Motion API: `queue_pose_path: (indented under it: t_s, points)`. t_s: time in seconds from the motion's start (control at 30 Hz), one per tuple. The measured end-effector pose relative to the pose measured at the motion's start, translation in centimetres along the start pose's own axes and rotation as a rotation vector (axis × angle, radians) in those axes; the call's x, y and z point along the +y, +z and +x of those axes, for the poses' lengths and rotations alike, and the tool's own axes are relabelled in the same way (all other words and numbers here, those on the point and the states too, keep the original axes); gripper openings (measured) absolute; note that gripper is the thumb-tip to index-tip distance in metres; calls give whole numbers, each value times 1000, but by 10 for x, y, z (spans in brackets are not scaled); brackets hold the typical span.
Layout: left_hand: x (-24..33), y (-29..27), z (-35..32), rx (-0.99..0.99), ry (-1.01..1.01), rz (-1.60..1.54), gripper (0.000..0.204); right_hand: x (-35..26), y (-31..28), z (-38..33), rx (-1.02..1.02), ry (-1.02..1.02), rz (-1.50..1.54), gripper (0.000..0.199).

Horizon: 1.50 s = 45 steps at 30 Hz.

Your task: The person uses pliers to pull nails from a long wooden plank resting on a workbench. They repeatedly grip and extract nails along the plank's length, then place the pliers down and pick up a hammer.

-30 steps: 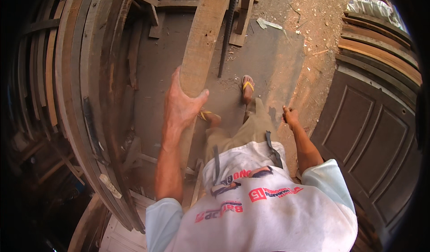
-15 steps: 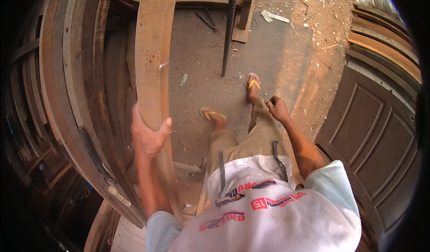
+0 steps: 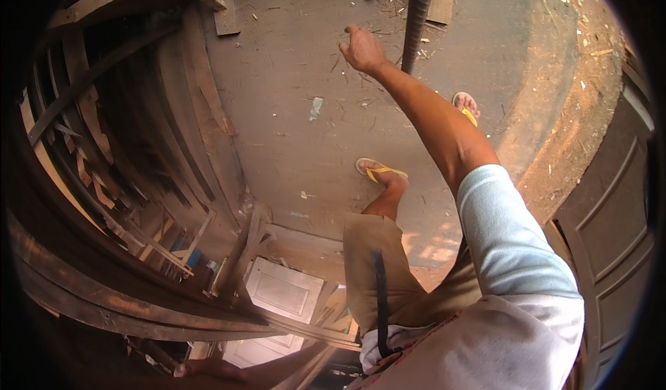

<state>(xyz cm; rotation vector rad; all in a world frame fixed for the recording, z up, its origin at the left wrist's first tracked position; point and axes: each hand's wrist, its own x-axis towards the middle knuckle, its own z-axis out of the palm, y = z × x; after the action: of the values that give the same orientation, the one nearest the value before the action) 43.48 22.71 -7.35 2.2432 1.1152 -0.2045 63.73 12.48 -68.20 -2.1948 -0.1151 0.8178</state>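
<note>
Wooden door frames (image 3: 118, 202), dark and curved by the lens, stand stacked along the person's left, and the left hand (image 3: 201, 369) rests low against one of these planks, fingers laid along its edge; whether it is clenched cannot be told. Stretched forward over the dusty concrete floor (image 3: 291, 85), the right hand (image 3: 362, 48) hangs loosely curled and holds nothing, just beside a ribbed dark post (image 3: 418, 8). Yellow flip-flops (image 3: 380, 171) show on both feet. A panelled brown door (image 3: 610, 230) lies at right, a white panelled door (image 3: 277, 293) below.
</note>
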Motion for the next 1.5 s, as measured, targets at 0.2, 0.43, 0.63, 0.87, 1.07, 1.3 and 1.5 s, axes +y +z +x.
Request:
queue_pose_path:
  t_s: [0.2,0.43,0.63,0.87,1.07,1.3,1.5]
  points:
    - [-7,6,22,7,-62,3,134,9,53,95,455,275,303,72]
    - [-6,4,34,28,-114,2,131,62,59,171,630,308,89,66]
    - [3,-1,35,26,-121,-17,129,67,60,157,433,425,135,48]
    - [2,-7,23,-12,-60,-42,127,22,71,71,298,227,291,43]
    - [2,-34,-17,-59,32,-176,124,-34,1,-78,10,102,237,36]
    - [18,-6,-10,-23,125,-61,111,-132,-236,-310,-251,-558,97,35]
    - [28,-12,-11,-74,254,-10,70,-217,-430,-403,-163,-381,1244,85]
